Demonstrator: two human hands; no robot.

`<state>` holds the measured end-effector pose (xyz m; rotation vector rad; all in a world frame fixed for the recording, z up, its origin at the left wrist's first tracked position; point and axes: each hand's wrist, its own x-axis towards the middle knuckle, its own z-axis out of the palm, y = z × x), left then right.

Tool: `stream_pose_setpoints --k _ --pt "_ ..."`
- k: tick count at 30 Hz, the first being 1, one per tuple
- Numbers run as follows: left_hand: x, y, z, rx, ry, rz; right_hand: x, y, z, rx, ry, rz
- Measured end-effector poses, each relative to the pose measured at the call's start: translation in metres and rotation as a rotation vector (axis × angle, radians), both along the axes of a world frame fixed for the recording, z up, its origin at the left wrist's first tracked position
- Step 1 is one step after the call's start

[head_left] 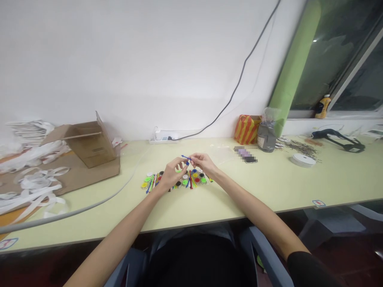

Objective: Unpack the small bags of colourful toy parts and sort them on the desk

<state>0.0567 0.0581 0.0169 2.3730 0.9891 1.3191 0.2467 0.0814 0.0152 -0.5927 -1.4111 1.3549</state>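
A blue arrow-shaped piece (pixel 184 157) is pinched between the thumb and fingertips of the right hand (pixel 204 162). The piece is held above the table (pixel 227 203), with its pointed end directed away from that hand. A small blue part (pixel 187 163) is seen at the fingertips of the left hand (pixel 172 173), just below the arrow-shaped piece. The left fingers are curled; whether they are closed on the small blue part, or whether the two blue items touch, cannot be told.

Beneath and beside both hands, coloured round pieces (pixel 197 180) are laid out on the table, with thin coloured sticks (pixel 152 183) placed among them. Part of this layout is hidden by the left hand.

To the left, an open cardboard box (pixel 92 149) and loose white strips (pixel 38 183) are noted. To the right, a striped bag (pixel 245 129) is placed beside a grey container (pixel 266 137); a white roll (pixel 303 160) is located farther right. A power strip (pixel 164 139) is positioned against the wall (pixel 119 59).
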Motion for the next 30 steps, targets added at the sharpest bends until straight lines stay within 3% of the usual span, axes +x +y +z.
stream_pose_setpoints --k 6,14,23,30 --pt "0.000 0.004 -0.001 -0.118 -0.110 0.023 -0.009 -0.007 -0.004 0.009 -0.005 -0.016" --pt "0.001 0.007 -0.002 -0.342 -0.250 -0.182 -0.010 -0.017 -0.014 0.002 -0.025 -0.065" --pt "0.000 0.008 -0.003 -0.324 -0.279 -0.199 -0.007 -0.017 -0.014 0.047 -0.010 -0.010" --pt "-0.001 0.009 -0.006 -0.314 -0.268 -0.147 -0.009 -0.019 -0.012 0.106 -0.076 -0.165"
